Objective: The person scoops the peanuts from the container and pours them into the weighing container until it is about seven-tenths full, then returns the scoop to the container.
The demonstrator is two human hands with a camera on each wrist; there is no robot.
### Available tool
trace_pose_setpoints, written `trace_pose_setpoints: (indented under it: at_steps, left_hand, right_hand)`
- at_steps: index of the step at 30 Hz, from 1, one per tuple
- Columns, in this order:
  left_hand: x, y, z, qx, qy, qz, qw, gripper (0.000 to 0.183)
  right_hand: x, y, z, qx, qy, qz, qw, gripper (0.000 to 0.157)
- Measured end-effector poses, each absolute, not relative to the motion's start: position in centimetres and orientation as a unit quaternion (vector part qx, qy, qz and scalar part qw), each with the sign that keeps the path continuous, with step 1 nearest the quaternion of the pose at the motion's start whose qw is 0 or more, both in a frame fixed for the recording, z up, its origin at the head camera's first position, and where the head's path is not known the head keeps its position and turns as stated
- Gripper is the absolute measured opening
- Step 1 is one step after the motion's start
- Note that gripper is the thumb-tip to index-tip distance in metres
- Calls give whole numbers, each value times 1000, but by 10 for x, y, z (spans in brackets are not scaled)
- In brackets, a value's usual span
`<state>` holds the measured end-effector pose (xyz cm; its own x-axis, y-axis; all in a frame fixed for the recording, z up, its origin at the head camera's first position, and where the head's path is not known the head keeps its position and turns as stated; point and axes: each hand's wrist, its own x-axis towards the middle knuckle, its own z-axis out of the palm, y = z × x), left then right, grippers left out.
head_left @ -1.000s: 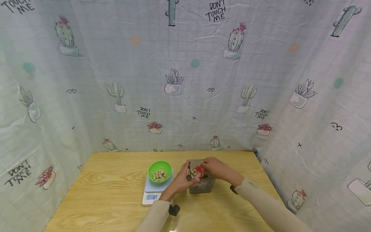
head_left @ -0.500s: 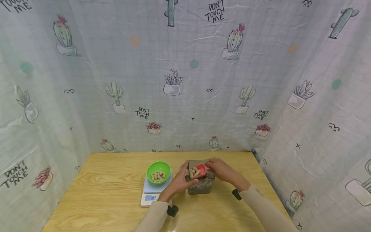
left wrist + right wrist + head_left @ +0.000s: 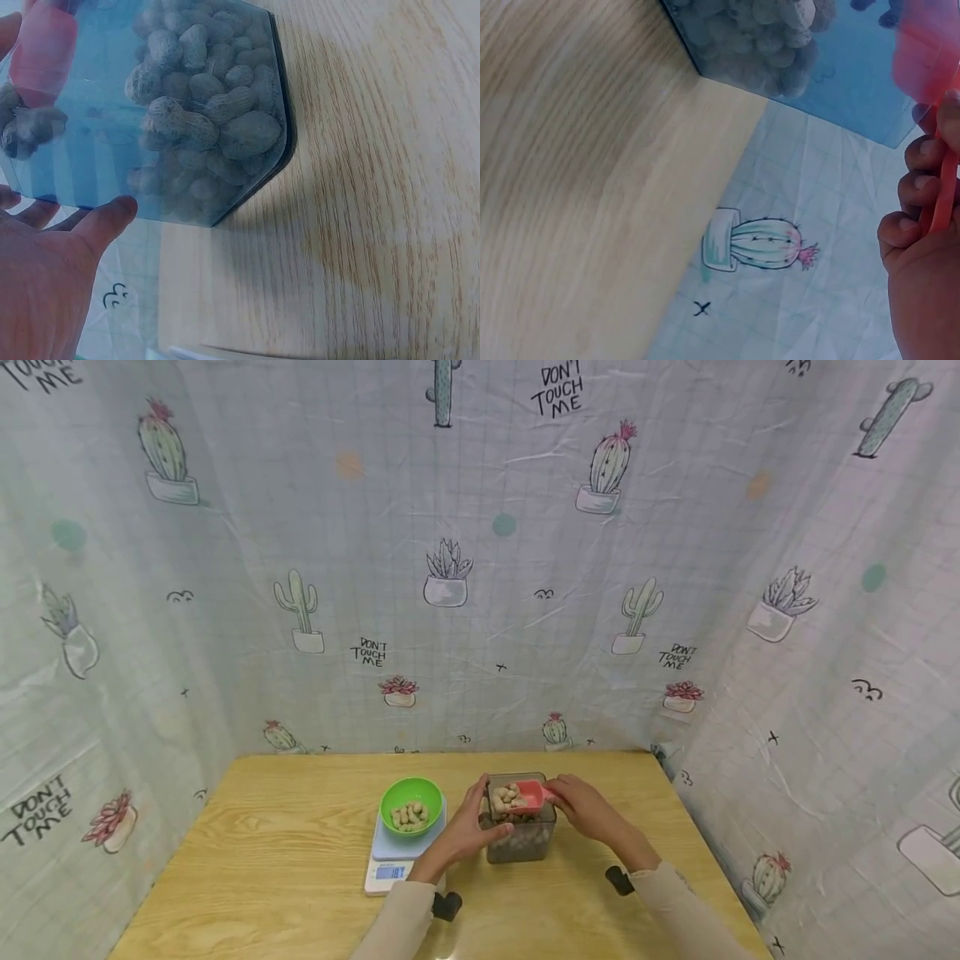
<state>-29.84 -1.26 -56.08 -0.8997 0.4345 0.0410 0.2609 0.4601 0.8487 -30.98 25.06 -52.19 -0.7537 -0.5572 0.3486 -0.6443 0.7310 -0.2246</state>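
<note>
A clear, dark-tinted container [image 3: 519,850] of unshelled peanuts [image 3: 199,120] stands on the table. My left hand [image 3: 465,832] grips its left side, thumb at the front and fingers along the wall. My right hand [image 3: 591,812] holds a red scoop [image 3: 533,794] by its handle, with fingers curled round it in the right wrist view. Inside the container's opening, near the rim, the scoop carries several peanuts [image 3: 507,798] at its left end. To the left, a green bowl [image 3: 412,787] with peanuts in it rests on a white kitchen scale [image 3: 407,851] with a lit display.
The wood-grain table [image 3: 285,843] extends left of the scale and in front of the container. A cactus-print curtain [image 3: 495,635] hangs behind the table and on both sides. The scale stands close to my left wrist.
My right hand has drawn the scoop up and to the right within the container's opening, and peanuts now show more plainly on it. The left hand keeps its hold; bowl and scale stay put.
</note>
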Motion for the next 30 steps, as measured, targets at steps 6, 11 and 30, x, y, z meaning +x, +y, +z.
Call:
trace_pose_setpoints:
  at_steps: [6,11,30]
  left_hand:
    - [-300,-11,-560,203,841,492,98,97]
    - [-300,-12,-557,202,844,487,98,99]
    - [-294,-26,-516,209,860,463,34,101]
  right_hand:
    - [-307,253,-522,308,-919,198,146,22]
    - [-308,255,-519,310,-912,205,176,18]
    - [-306,245,-476,310,-919,183,164,21]
